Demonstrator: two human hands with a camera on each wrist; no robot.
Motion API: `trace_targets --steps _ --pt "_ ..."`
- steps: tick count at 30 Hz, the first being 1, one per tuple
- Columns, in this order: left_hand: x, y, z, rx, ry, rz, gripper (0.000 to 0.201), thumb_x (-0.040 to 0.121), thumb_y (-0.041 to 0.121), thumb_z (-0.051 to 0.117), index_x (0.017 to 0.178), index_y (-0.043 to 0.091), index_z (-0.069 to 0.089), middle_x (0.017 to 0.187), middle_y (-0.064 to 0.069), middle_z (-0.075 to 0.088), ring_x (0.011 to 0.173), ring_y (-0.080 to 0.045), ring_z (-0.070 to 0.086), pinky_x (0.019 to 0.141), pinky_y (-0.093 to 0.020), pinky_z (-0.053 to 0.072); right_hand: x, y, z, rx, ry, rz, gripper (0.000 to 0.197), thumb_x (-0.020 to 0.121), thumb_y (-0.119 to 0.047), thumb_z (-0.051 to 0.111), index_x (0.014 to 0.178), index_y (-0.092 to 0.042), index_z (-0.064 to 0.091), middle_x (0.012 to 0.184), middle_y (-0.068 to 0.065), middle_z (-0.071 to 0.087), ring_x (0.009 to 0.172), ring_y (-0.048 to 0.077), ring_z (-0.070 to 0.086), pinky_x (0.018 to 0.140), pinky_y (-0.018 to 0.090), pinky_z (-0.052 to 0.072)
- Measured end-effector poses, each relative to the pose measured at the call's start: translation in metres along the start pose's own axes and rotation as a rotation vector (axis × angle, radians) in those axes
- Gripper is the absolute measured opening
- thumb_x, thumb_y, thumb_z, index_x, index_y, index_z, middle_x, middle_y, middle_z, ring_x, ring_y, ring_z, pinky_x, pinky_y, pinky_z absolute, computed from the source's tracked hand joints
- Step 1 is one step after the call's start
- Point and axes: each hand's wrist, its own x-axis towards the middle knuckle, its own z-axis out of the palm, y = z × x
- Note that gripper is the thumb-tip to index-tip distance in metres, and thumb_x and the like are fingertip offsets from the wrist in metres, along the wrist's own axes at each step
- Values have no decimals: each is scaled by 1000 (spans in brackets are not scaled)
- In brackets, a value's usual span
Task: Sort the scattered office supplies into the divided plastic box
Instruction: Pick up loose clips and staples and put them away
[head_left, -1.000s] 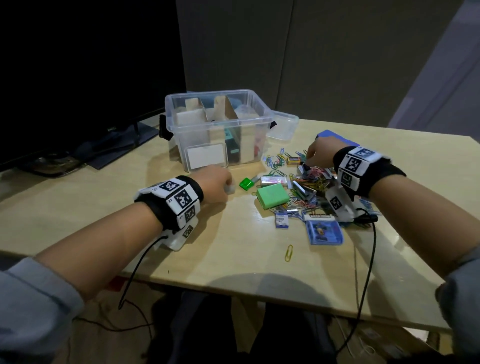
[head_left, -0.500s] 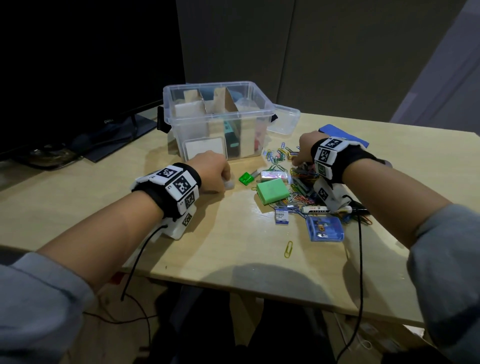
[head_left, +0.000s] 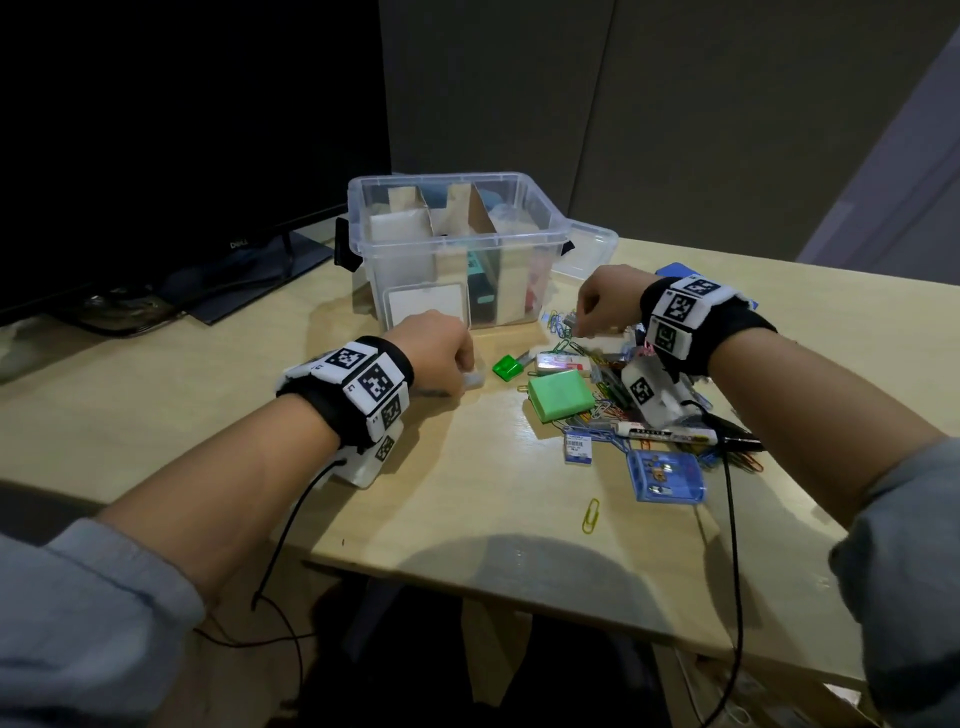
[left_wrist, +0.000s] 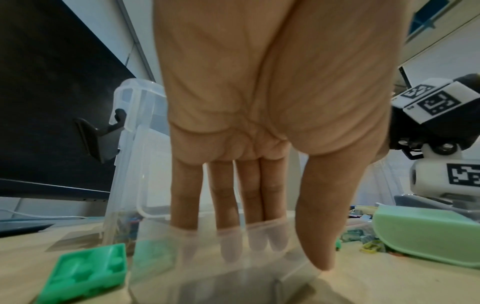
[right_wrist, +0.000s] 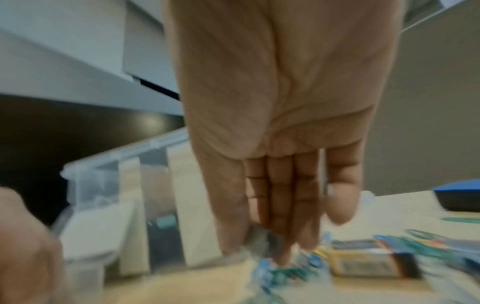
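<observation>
A: The left hand (head_left: 436, 351) first. It rests low on the bench (head_left: 457, 499), its fingers (left_wrist: 226, 209) reaching down inside a small clear plastic tub (left_wrist: 207, 263) with the thumb outside the wall, so it pinches that tub's side. I'd say it steadies the tub as a collecting cup.

B: And what lies around it?

A: Just beside it, toward the other hand, a small bright green plastic piece (head_left: 506, 367); a little further that way, a pale green rectangular block (head_left: 561, 397). Nearer the person than the block sit a blue transparent flat case (head_left: 666, 475) and a lone yellow paper clip (head_left: 590, 514).

B: The right hand?

A: The right hand (head_left: 610, 299) hangs over the heap of coloured paper clips (head_left: 605, 405), fingers curled down. Its wrist view is blurred, but thumb and fingers seem pinched together on a small grey thing (right_wrist: 262, 240); what it is I cannot tell.

B: Where does it all go?

A: Just beyond both hands stands the clear plastic box with cardboard dividers (head_left: 452, 249), open on top, some compartments already holding things. Most supplies are still outside it, so I judge the sorting far from finished.
</observation>
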Motion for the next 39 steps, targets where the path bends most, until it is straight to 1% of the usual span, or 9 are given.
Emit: trace_targets --steps 8,14,16,19,22,24,28,33,39 --pt "-2 1 -4 -24 -33 0 34 82 25 74 115 20 67 109 0 62 96 -17 57 73 -25 43 -15 -33 -7 223 2 -298 8 87 -19 69 93 -14 67 76 -6 66 65 4 59 62 18 45" --pt "4 -3 -14 -79 -23 0 36 79 36 77 109 19 69 104 2 66 93 -16 60 77 -29 51 -20 -49 -12 416 87 -402 7 87 -18 69 93 -19 71 84 1 72 71 9 64 73 24 54" --pt "6 0 -22 -219 63 9 33 80 34 77 105 15 67 96 0 67 87 -15 62 74 -29 52 -21 -51 -13 474 109 -416 8 86 -17 70 94 -18 72 84 4 72 73 13 64 77 29 56" --pt "8 8 -33 -570 182 57 39 81 21 77 115 12 61 90 -2 69 78 -14 65 72 -28 55 -22 -50 -12 545 132 -448 10 85 -13 71 94 -13 73 89 17 72 75 23 63 82 41 56" --pt "9 8 -29 -780 240 115 29 81 5 73 110 7 67 93 -16 73 84 -28 71 81 -42 59 -25 -48 -7 658 128 -449 5 86 -8 69 90 -9 70 87 22 69 76 25 62 85 47 54" --pt "8 10 -23 -868 262 107 20 83 1 71 102 5 68 91 -20 73 88 -32 72 83 -45 59 -27 -45 -3 723 116 -458 3 87 -5 67 89 -6 67 84 20 66 74 23 62 84 44 54" --pt "3 9 -17 -1050 245 104 19 83 -6 69 101 -3 65 88 -22 72 84 -28 72 77 -31 60 -32 -39 0 761 123 -472 9 87 -4 67 94 0 68 85 19 67 69 16 62 73 28 54" --pt "3 7 -21 -1207 241 111 9 86 -9 63 90 0 64 79 -16 72 74 -22 69 66 -21 59 -32 -36 -2 760 156 -469 13 88 -3 65 99 2 68 83 14 67 73 17 63 69 24 53" --pt "3 7 -22 -1316 190 -5 18 91 -8 56 108 -11 62 84 -19 70 68 -14 71 63 -18 58 -28 -37 6 764 223 -466 8 88 -4 66 90 -11 69 78 5 68 70 12 64 70 27 54"
